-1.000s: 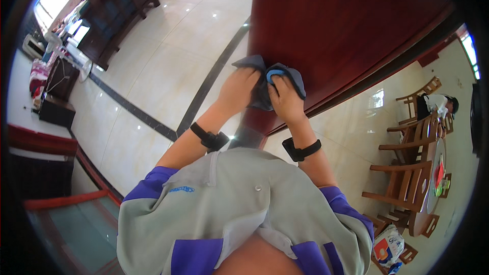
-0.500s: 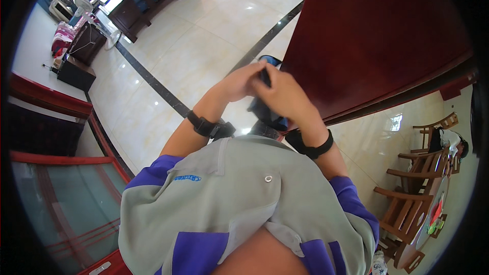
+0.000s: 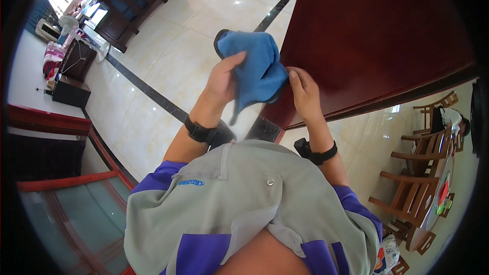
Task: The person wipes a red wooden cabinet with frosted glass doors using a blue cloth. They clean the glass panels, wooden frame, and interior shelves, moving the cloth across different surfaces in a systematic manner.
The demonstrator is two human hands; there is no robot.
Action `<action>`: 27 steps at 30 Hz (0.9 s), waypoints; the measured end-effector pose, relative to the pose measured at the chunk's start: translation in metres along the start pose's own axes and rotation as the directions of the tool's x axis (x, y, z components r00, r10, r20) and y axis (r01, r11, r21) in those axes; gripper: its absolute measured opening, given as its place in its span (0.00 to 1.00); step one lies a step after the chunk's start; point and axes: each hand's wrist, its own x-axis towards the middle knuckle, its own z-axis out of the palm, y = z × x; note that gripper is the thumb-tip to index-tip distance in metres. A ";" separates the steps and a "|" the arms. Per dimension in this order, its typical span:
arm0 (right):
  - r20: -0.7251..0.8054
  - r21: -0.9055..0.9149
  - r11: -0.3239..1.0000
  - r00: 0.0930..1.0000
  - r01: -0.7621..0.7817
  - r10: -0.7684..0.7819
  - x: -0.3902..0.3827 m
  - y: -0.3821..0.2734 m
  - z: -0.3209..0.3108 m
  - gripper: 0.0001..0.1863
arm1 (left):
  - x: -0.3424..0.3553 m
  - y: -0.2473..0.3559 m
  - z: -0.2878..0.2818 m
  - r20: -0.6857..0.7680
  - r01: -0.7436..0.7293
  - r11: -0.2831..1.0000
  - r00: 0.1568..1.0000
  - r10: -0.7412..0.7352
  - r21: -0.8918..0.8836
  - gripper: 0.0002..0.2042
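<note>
A blue cloth (image 3: 257,66) with a dark edge hangs between my two hands, folded and creased, in front of my chest. My left hand (image 3: 223,79) grips its left side, the thumb lying on top and the other fingers behind the fabric. At the right edge, my right hand (image 3: 304,89) pinches the cloth between thumb and fingers. A narrow corner of the cloth points down toward me. Each of my wrists wears a black strap.
A large dark red door panel (image 3: 367,35) stands close on the right. Wooden chairs (image 3: 407,193) surround a table at the far right, with a person near them. A cabinet with glass panels (image 3: 91,214) is at lower left. A white fan (image 3: 69,23) and dark wooden furniture (image 3: 122,15) stand farther back.
The cloth was bunched up dark between my hands, which were close together. Now my hands are farther apart and the cloth is spread wider, its blue face showing.
</note>
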 end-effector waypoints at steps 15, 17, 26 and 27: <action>0.414 -0.333 0.943 0.898 -0.004 0.150 -0.019 -0.050 -0.042 0.20 | -0.006 0.020 -0.003 -0.352 0.362 -0.212 0.932 0.084 0.908 0.17; 0.465 -0.496 0.852 0.880 0.168 0.097 -0.026 -0.056 -0.054 0.21 | -0.013 0.017 -0.005 -0.265 0.354 -0.692 0.934 0.238 0.629 0.17; 0.456 -0.738 0.564 0.890 0.370 0.012 -0.044 -0.072 -0.070 0.10 | 0.017 -0.063 0.048 0.288 -0.340 -0.050 0.857 -0.428 0.939 0.23; 0.424 -0.698 0.618 0.904 0.361 -0.050 -0.049 -0.074 -0.078 0.10 | 0.021 -0.063 0.045 0.243 -0.306 -0.040 0.820 -0.518 0.951 0.21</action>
